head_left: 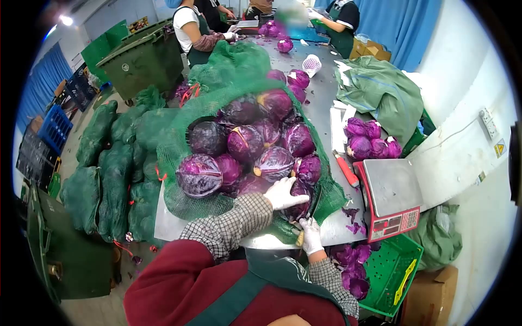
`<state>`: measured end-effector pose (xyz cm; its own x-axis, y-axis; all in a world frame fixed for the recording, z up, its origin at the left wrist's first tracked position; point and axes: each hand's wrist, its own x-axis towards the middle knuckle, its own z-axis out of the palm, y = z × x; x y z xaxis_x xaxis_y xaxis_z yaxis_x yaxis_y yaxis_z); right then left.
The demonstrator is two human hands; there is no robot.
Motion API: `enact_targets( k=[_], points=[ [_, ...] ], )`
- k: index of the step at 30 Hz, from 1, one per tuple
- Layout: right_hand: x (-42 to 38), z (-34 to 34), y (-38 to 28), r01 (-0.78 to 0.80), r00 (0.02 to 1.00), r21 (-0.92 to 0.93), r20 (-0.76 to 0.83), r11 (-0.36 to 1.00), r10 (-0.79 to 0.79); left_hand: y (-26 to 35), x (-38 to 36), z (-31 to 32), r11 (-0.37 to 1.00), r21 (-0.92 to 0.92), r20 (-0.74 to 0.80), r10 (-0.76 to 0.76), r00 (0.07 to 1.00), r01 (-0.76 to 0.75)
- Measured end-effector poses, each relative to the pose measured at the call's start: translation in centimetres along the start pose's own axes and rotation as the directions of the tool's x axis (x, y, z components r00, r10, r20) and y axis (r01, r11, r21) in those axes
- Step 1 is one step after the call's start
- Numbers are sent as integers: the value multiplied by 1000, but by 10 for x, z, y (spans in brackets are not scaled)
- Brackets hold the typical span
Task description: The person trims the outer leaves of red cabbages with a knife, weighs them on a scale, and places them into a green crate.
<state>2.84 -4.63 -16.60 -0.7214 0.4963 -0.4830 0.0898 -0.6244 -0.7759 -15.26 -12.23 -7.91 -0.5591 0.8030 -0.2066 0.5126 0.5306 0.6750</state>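
A pile of red cabbages [247, 144] lies in an open green net sack [179, 146] on the steel table [321, 103]. My left hand [285, 193], in a white glove, rests on top of the nearest cabbage [298, 207] at the table's front edge. Just below it, my gloved right hand [311, 234] is closed around a yellowish handle [299, 238] that looks like a knife's, held against the bottom of that cabbage. The blade is hidden.
A red scale [389, 198] stands to the right, with trimmed cabbages [370, 138] and a red-handled knife [345, 168] behind it. A green crate [389, 271] holds leaf scraps. Full green sacks [109, 163] cover the floor on the left. Other people [190, 27] work at the far end.
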Motion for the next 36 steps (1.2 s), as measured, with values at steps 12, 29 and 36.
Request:
enact_targets(
  k=[12,29,36],
  points=[
    [-104,-36,-103,504,671,-597,-184,624,-718,74,-42,37,817,-564,147,244,959,-121],
    [-127,-88,18,268,725,-745,-261,610,-637,74,-32,73,845,189,311,431,847,-500],
    [-150,-55,11,105,778,-860,-242,500,-579,87,-30,74,824,259,327,416,849,-503]
  ],
)
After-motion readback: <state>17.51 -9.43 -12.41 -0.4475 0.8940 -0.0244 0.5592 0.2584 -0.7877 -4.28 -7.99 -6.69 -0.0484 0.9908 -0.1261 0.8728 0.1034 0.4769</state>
